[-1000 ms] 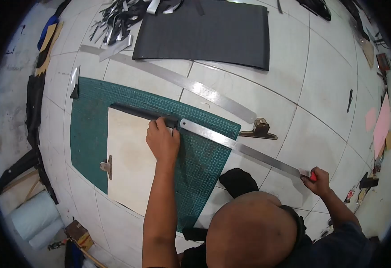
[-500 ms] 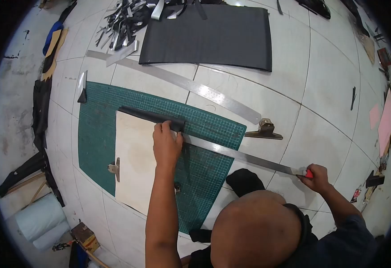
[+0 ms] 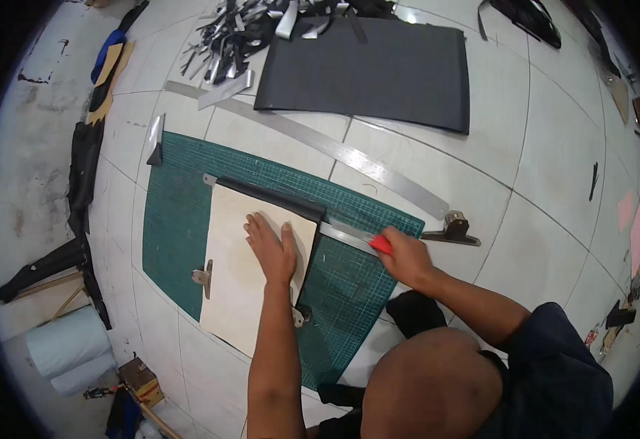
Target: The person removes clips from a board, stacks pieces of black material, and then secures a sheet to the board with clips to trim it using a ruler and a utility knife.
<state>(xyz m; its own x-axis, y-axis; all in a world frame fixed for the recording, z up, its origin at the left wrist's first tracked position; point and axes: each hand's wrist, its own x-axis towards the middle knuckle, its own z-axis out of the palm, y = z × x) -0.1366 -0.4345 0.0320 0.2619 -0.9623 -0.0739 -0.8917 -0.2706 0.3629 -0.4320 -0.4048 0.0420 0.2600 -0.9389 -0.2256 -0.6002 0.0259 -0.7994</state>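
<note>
My left hand lies flat on a cream board, fingers spread, just below a black sheet's folded edge. A steel ruler runs beneath that fold; its holed tip pokes out at the upper left. My right hand is closed at the ruler's right end, with a red piece showing between the fingers; I cannot tell what tool it belongs to. Two metal clips, a left clip and a right clip, grip the board's sides. Everything rests on a green cutting mat.
Beyond the mat lie a second long steel ruler, a bulldog clip and a large black sheet. A heap of black and silver strips sits at the top. At lower left are pale blue rolls.
My right hand has pushed the ruler leftward under the fold, so its far tip now shows. My left hand has let go of the black edge and flattened on the board. The view has shifted slightly.
</note>
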